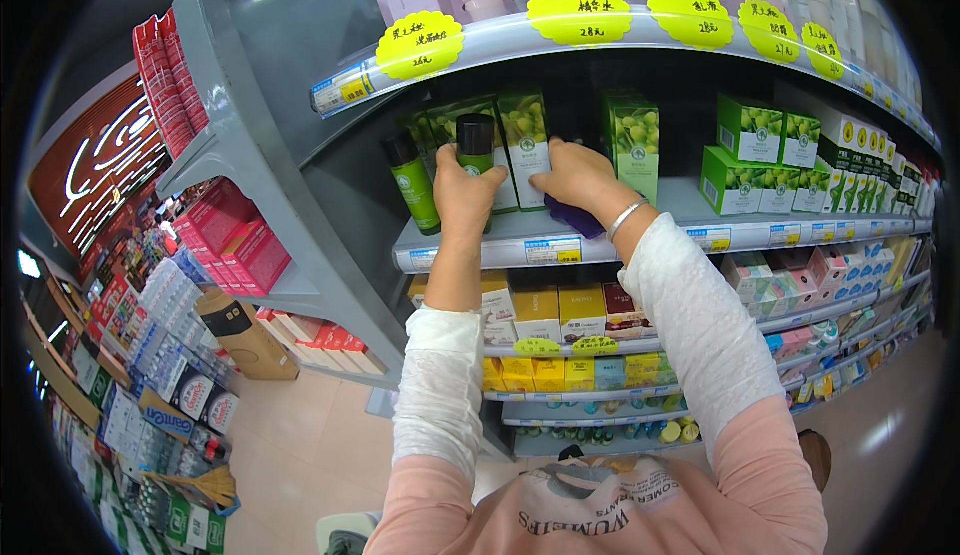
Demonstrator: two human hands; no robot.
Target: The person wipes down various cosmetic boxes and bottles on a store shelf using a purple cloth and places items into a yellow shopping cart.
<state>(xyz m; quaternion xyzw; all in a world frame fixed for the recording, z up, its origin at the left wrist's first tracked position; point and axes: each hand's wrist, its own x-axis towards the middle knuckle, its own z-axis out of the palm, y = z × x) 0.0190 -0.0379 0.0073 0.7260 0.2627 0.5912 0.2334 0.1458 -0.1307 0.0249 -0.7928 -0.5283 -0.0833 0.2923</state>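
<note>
My left hand (pixel 469 191) grips a green bottle with a black cap (pixel 475 135), upright at the left end of a grey shelf (pixel 517 244). Just left of it a second green bottle (pixel 415 193) leans slightly. My right hand (pixel 574 176) has a bunched purple cloth (pixel 574 217) in it. Its thumb and a finger touch the right edge of a tall green-and-white carton (pixel 527 131); whether they grip it too is hidden. More such cartons are partly covered behind my left hand. To the right of my right hand stands another tall green carton (pixel 634 135).
Stacked small green boxes (pixel 750 180) stand farther right. Above hangs a shelf edge (pixel 487 41) with yellow price tags; lower shelves carry yellow boxes (pixel 536 315). A grey end panel (pixel 247 105) bounds the left side. Bottled drinks (pixel 161 315) line the aisle beyond.
</note>
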